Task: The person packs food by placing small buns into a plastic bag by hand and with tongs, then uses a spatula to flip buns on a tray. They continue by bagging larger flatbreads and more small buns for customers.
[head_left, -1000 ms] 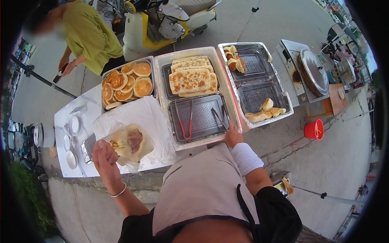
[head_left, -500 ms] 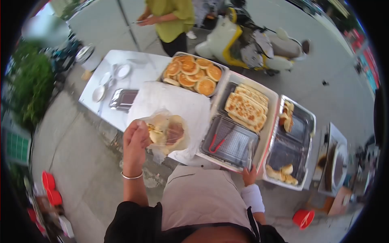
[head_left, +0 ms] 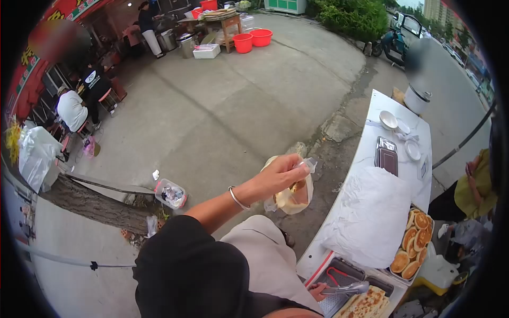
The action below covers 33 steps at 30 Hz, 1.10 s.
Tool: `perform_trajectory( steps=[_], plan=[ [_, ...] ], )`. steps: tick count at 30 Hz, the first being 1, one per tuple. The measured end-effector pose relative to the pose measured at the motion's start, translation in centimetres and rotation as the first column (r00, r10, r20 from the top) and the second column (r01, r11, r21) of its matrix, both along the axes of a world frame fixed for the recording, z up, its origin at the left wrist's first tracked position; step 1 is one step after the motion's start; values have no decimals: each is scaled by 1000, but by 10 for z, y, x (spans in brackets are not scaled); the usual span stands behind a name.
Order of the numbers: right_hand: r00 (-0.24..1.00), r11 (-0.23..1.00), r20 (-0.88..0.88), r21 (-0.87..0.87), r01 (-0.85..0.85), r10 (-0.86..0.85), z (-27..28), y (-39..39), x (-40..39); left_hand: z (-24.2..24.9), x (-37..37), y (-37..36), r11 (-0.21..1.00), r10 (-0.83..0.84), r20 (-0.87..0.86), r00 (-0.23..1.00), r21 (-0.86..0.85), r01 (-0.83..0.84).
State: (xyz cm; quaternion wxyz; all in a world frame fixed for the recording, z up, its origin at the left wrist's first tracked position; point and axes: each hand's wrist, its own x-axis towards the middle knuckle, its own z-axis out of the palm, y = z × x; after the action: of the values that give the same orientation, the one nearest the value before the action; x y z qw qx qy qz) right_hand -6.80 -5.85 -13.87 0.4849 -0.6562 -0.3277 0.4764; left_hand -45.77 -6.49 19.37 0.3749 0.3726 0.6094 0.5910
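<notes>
The left hand [head_left: 286, 172] pinches a plastic bag of bread [head_left: 293, 200] out over the pavement [head_left: 228, 122]; I'd fear a slack pinch dropping it. Farther right, the right hand [head_left: 318, 291] grips metal tongs [head_left: 347, 289], which, if jogged, could scrape the flatbread [head_left: 365, 305].

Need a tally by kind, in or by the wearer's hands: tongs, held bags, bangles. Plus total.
Tongs: 2 (metal tongs in right hand, red-handled tongs lying nearby)
Held bags: 1 (plastic bag, left hand)
Bangles: 1 (silver bangle)
Total: 4
</notes>
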Motion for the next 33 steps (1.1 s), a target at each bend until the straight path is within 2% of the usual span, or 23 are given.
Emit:
perform_trajectory(
  steps=[3,4,10,16,20,29,33],
  plan=[
    [999,999,6,-23,-43,43,3,13,-18,0,-18,-41,976,216,-1,976,-25,-216],
    [999,1000,-13,12,-29,29,-6,17,-20,-3,-24,-51,967,256,11,967,-12,-256],
    [984,997,175,50,-50,41,-40,25,-12,-21,-52,-88,898,440,108,892,-40,-438],
    [963,994,270,95,-52,25,-46,24,-14,-31,-68,-89,893,430,201,880,48,-447],
    [954,993,299,110,-47,12,-47,25,-21,-29,-71,-82,904,406,269,873,18,-426],
    [932,991,361,131,-38,-12,-56,23,-19,-27,-71,-67,940,315,286,905,38,-339],
    [920,988,391,149,-37,-24,-63,22,-10,-34,-72,-73,932,348,260,901,5,-361]
  ],
)
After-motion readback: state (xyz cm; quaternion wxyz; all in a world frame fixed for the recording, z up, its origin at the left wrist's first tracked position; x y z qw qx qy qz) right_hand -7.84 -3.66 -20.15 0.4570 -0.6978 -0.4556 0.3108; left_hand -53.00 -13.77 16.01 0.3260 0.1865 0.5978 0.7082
